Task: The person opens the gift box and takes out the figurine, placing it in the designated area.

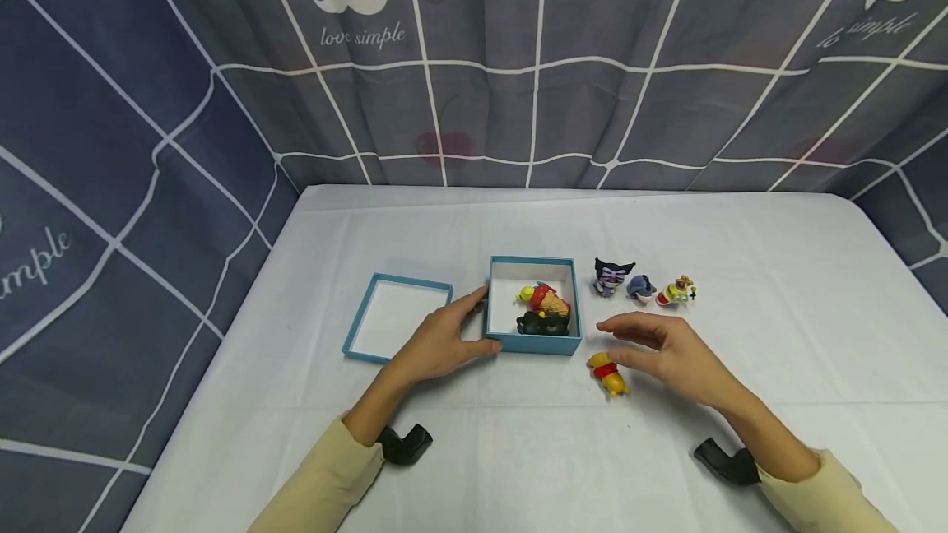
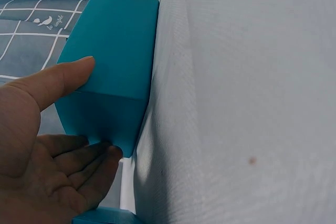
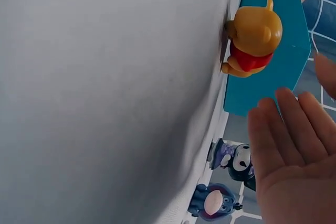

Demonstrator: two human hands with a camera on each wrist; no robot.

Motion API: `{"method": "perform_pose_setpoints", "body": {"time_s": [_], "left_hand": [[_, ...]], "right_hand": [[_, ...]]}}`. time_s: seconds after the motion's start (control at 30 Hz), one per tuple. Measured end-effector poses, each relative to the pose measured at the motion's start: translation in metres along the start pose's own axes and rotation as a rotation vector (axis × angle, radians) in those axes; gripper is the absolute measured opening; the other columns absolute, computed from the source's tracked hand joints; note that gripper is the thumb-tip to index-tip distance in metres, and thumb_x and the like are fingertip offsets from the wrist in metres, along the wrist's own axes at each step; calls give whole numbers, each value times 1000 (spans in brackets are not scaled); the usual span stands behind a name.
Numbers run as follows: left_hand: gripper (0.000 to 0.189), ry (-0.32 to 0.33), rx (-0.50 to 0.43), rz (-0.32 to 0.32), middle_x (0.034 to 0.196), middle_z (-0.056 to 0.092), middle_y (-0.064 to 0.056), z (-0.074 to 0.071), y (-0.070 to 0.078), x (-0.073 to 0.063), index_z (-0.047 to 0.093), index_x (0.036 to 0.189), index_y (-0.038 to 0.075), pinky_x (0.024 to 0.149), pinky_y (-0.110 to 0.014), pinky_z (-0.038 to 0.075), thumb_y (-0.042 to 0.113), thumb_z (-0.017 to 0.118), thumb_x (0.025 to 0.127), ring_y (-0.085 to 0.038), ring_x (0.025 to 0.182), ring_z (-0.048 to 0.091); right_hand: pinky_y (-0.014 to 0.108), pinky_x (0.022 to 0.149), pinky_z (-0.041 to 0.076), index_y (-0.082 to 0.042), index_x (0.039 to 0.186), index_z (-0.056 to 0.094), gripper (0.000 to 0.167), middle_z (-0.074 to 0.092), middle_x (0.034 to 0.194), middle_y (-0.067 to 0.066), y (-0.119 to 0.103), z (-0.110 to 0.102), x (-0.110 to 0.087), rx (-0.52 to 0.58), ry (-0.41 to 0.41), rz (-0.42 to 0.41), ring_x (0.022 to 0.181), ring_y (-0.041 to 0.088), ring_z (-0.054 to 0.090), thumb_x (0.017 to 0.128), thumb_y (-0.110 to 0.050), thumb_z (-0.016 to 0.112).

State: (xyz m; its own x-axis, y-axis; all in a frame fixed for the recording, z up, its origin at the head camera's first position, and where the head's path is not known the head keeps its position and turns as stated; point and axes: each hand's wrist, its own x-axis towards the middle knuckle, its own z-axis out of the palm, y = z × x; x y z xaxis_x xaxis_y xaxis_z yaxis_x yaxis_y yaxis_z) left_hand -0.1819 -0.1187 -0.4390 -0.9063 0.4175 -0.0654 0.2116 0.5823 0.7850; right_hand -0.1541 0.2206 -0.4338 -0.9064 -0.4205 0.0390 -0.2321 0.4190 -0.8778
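Observation:
My left hand holds the open blue box at its near left corner, thumb against the front wall and fingers along the left side. Inside the box lie a red figure with an ice-cream cone and a black figurine. Right of the box, my right hand hovers with its fingers extended and holds nothing. A yellow bear figurine in a red shirt lies on the cloth near its thumb, apart from the palm in the right wrist view.
The blue box lid lies inside-up at the left. Beyond my right hand are a black-hooded purple figurine, a blue donkey figurine and a small multicoloured figurine. White cloth covers the table; patterned curtains hang behind.

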Motion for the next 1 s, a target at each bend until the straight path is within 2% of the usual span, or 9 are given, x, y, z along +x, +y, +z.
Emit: {"method": "perform_pose_setpoints", "body": {"time_s": [0.2, 0.4, 0.53, 0.73, 1.0], "left_hand": [[88, -2, 10, -1, 153, 40, -12, 0, 0, 0, 34, 153, 6, 112, -47, 33, 33, 81, 84, -27, 141, 35], [89, -7, 10, 1, 153, 39, -12, -1, -1, 0, 33, 154, 5, 112, -46, 33, 32, 81, 84, -26, 141, 35], [89, -12, 8, 1, 153, 39, -11, -1, -1, 0, 33, 154, 6, 112, -45, 32, 32, 81, 84, -26, 141, 34], [88, -11, -2, 2, 153, 39, -11, -1, 1, 1, 33, 154, 5, 112, -46, 33, 32, 81, 84, -26, 141, 34], [88, -11, -7, 1, 153, 40, -11, -2, 1, 1, 34, 154, 6, 111, -47, 33, 32, 81, 84, -26, 141, 35]], "right_hand": [[24, 101, 42, -14, 124, 68, 36, 65, 125, -2, 1, 2, -5, -71, -101, 30, 120, 17, 56, 90, -24, 74], [21, 100, 41, -16, 125, 68, 40, 66, 123, -5, 3, 3, -6, -107, -160, 9, 120, 15, 56, 88, -27, 76], [22, 101, 42, -16, 126, 67, 41, 66, 122, -6, 2, 3, -6, -109, -153, -13, 119, 14, 57, 87, -26, 78], [36, 102, 43, -18, 122, 70, 35, 68, 119, -7, -3, 2, -9, -87, -107, -4, 113, 15, 60, 88, -22, 77], [30, 99, 43, -19, 119, 71, 30, 70, 113, -11, -4, 1, -7, -73, -154, 27, 113, 15, 59, 90, -24, 75]]}}
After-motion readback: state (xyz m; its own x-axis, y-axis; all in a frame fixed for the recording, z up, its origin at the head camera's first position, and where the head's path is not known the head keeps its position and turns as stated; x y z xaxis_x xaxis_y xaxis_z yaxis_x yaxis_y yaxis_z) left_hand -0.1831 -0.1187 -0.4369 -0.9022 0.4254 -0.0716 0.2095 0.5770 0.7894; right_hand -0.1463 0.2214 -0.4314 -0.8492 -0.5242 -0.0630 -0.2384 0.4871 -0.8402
